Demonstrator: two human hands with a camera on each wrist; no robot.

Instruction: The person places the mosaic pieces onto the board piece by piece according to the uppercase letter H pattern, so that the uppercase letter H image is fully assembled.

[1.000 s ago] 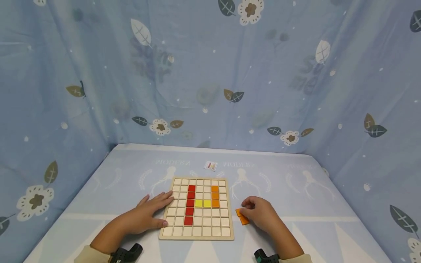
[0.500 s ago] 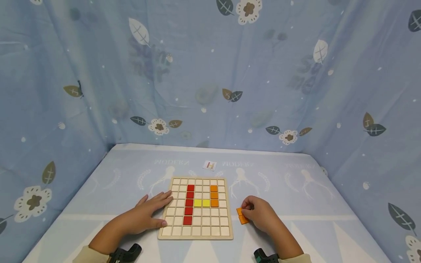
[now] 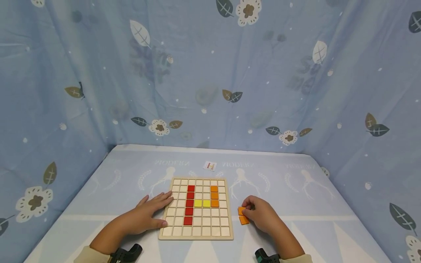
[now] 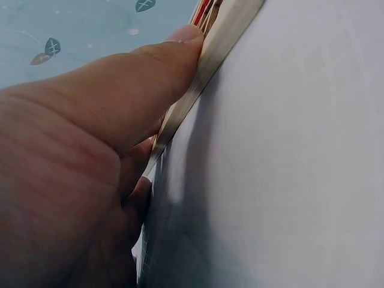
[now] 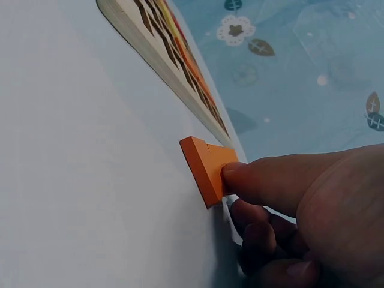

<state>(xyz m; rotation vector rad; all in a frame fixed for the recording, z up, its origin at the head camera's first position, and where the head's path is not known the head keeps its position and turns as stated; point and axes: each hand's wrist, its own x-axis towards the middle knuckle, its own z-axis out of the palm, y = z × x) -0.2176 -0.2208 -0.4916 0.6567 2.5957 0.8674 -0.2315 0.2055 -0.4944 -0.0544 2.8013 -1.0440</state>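
Note:
A square wooden grid board [image 3: 196, 237] lies on the table, bearing a column of red tiles [image 3: 189, 211], two yellow tiles [image 3: 202, 203] and a short column of orange tiles [image 3: 214, 196]. My left hand [image 3: 147, 214] rests spread along the board's left edge; in the left wrist view its thumb [image 4: 159, 66] lies on the rim. Right of the board, my right hand [image 3: 262, 214] pinches a loose orange tile [image 3: 241, 210], with another orange tile [image 3: 244, 220] just nearer me. The right wrist view has the thumb [image 5: 264, 177] against the orange pieces [image 5: 207, 171]; other fingers curl below.
A small printed card [image 3: 210, 166] with coloured squares lies behind the board. The pale patterned cloth covers the table [image 3: 315, 233]. Blue floral curtains [image 3: 204, 73] enclose the back and both sides.
My right fingers have shifted the farther loose orange tile slightly to the right, so it lines up more with the nearer one. The left hand and board stay put.

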